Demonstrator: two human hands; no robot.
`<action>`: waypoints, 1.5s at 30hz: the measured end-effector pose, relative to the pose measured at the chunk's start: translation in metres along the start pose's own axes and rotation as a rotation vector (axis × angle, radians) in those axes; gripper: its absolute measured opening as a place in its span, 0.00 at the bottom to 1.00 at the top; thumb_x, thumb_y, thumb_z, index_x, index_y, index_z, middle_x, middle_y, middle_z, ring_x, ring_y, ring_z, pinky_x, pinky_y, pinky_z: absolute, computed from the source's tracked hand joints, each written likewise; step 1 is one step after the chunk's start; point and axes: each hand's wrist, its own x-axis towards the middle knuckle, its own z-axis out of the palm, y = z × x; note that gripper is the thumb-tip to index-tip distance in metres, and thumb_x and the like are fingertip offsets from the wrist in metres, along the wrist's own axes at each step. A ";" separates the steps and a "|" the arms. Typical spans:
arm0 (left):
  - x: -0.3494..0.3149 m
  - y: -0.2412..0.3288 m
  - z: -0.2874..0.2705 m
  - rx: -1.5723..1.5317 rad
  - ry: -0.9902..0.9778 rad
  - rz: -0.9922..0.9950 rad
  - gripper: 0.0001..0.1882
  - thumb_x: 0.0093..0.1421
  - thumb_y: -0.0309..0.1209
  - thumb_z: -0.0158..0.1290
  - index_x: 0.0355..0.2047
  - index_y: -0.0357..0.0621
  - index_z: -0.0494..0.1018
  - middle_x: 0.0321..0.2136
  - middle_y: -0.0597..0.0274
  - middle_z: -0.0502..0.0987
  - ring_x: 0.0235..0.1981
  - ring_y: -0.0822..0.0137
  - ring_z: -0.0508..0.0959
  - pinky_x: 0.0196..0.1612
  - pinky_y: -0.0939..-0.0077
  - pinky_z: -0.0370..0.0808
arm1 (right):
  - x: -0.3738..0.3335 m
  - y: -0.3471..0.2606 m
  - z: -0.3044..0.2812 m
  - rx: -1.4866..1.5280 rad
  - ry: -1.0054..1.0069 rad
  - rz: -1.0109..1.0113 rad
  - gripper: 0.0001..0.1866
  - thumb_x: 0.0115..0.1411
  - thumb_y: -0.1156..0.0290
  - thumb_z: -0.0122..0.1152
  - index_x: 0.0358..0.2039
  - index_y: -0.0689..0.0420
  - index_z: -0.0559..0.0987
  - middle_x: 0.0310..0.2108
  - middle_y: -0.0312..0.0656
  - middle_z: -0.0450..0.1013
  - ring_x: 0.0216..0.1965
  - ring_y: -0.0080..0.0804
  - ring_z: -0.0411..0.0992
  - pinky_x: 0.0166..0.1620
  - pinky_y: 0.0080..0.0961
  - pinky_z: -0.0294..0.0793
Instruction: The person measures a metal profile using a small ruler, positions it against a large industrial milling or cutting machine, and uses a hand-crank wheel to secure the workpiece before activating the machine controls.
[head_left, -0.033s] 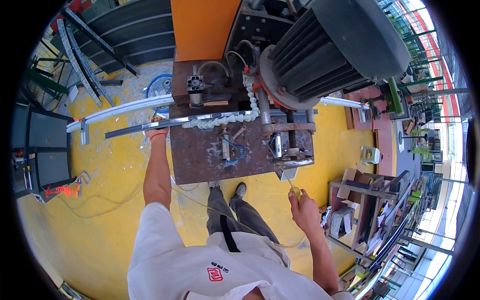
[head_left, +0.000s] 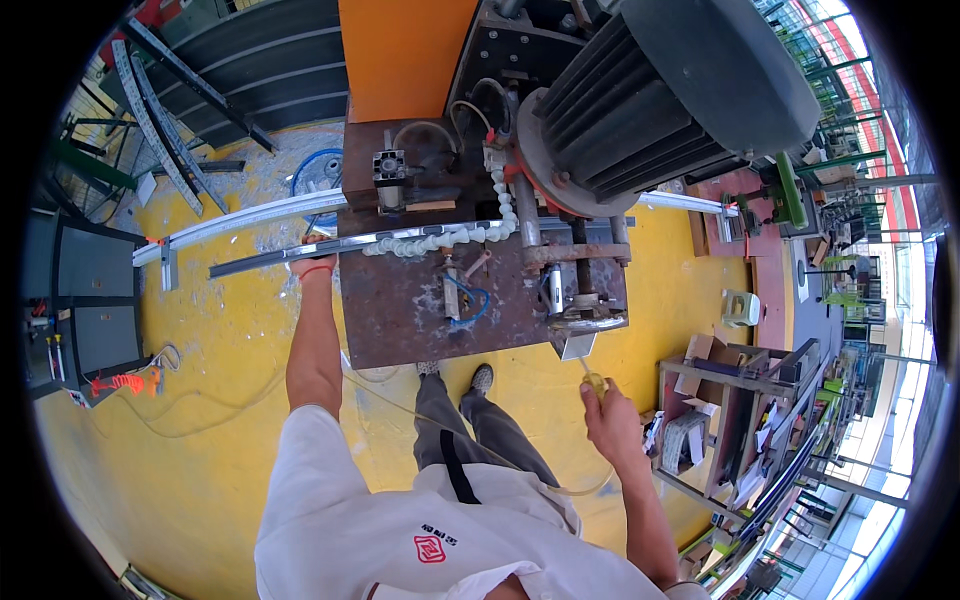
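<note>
My left hand (head_left: 313,264), a red band at its wrist, grips a long dark-edged metal profile (head_left: 262,262) left of the machine table. The fingers are partly hidden by the profile, which runs right across the steel table (head_left: 400,335) under a white segmented coolant hose (head_left: 430,243). My right hand (head_left: 613,425) is closed round the yellow handle of what looks like a screwdriver (head_left: 596,383). Its thin shaft points up toward a small light-grey plate (head_left: 578,346) below the table's front right corner. Whether the tip touches the plate, I cannot tell.
A big dark motor (head_left: 650,120) overhangs the table's right side. A silver rail (head_left: 250,215) runs behind the profile. Dark cabinets (head_left: 100,270) stand left, a loaded shelf rack (head_left: 735,400) and white stool (head_left: 740,309) right. A thin hose (head_left: 410,412) crosses before my legs.
My right hand and the screwdriver have shifted very slightly; the small grey plate looks a little turned. My left hand and the profile stay in place.
</note>
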 end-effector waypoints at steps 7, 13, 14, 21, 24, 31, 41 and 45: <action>0.005 0.007 0.002 -0.041 0.130 0.014 0.20 0.68 0.49 0.41 0.30 0.49 0.73 0.22 0.62 0.74 0.26 0.60 0.77 0.39 0.55 0.78 | -0.021 0.000 0.005 0.229 -0.131 0.104 0.18 0.76 0.55 0.54 0.46 0.59 0.74 0.19 0.43 0.78 0.25 0.51 0.81 0.31 0.44 0.78; 0.049 0.019 -0.014 -0.003 0.068 -0.012 0.21 0.69 0.49 0.39 0.33 0.48 0.75 0.26 0.58 0.78 0.30 0.55 0.80 0.45 0.40 0.79 | -0.033 0.072 0.050 0.175 0.033 0.119 0.16 0.73 0.56 0.58 0.49 0.57 0.77 0.24 0.48 0.79 0.28 0.54 0.80 0.34 0.46 0.76; 0.055 0.022 -0.016 0.005 0.061 -0.005 0.22 0.69 0.49 0.39 0.34 0.47 0.75 0.27 0.57 0.79 0.31 0.53 0.80 0.46 0.39 0.79 | -0.033 0.087 0.057 0.210 0.101 0.119 0.16 0.73 0.57 0.59 0.49 0.57 0.78 0.27 0.50 0.80 0.30 0.54 0.80 0.35 0.46 0.76; 0.037 0.008 -0.052 0.081 0.192 0.005 0.26 0.74 0.47 0.37 0.43 0.40 0.78 0.45 0.47 0.85 0.48 0.45 0.84 0.55 0.34 0.79 | -0.039 0.191 0.092 0.700 0.282 0.492 0.14 0.66 0.65 0.62 0.47 0.61 0.82 0.34 0.43 0.79 0.38 0.32 0.78 0.44 0.30 0.76; 0.044 0.033 -0.043 0.067 0.253 0.031 0.27 0.74 0.48 0.35 0.47 0.39 0.76 0.47 0.45 0.84 0.51 0.43 0.84 0.54 0.36 0.81 | -0.028 0.220 0.122 0.808 0.274 0.622 0.13 0.64 0.69 0.63 0.47 0.61 0.80 0.40 0.40 0.80 0.39 0.26 0.75 0.42 0.28 0.74; 0.012 0.077 -0.057 0.202 0.203 0.067 0.39 0.74 0.58 0.28 0.66 0.39 0.68 0.61 0.44 0.78 0.59 0.42 0.79 0.60 0.38 0.79 | -0.002 0.250 0.193 1.146 0.073 0.560 0.13 0.65 0.75 0.63 0.49 0.61 0.79 0.47 0.42 0.82 0.44 0.27 0.79 0.45 0.25 0.75; -0.212 0.009 -0.093 0.590 0.087 0.195 0.43 0.77 0.61 0.24 0.73 0.37 0.60 0.70 0.44 0.68 0.72 0.48 0.67 0.71 0.51 0.69 | 0.060 0.264 0.240 1.267 -0.086 0.455 0.27 0.70 0.77 0.58 0.67 0.68 0.67 0.61 0.50 0.73 0.56 0.36 0.78 0.55 0.30 0.75; -0.265 -0.027 -0.178 0.838 -0.006 0.035 0.35 0.77 0.59 0.30 0.58 0.44 0.75 0.55 0.55 0.81 0.57 0.56 0.78 0.60 0.58 0.74 | 0.077 0.273 0.250 1.247 -0.297 0.491 0.29 0.70 0.76 0.57 0.70 0.66 0.65 0.63 0.51 0.72 0.60 0.37 0.76 0.59 0.31 0.73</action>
